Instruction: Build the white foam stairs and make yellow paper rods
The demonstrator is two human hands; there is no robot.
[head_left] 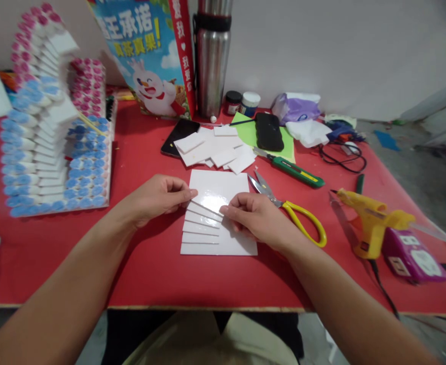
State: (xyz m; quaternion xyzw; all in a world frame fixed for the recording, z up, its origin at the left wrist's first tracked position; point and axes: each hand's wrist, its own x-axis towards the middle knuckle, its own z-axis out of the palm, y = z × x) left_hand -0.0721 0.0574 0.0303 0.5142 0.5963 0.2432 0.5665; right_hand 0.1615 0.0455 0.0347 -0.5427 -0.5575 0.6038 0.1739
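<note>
A white foam board (238,247) lies flat on the red table in front of me. Several thin white strips (200,230) overlap on its left half like fanned steps. My left hand (170,195) pinches the left end of the topmost strip (206,208) between thumb and forefinger. The right end of that same strip is pinched by my right hand (251,215), whose lower fingers are partly hidden and rest over the board. Just behind the board sits a loose pile of white cut pieces (211,147).
Yellow-handled scissors (302,218) and a green utility knife (297,171) lie right of the board. Further right are a yellow glue gun (367,218) and a purple power block (413,256). A pink-and-blue model (56,132) stands left; a steel bottle (213,66) and a phone (179,136) are behind.
</note>
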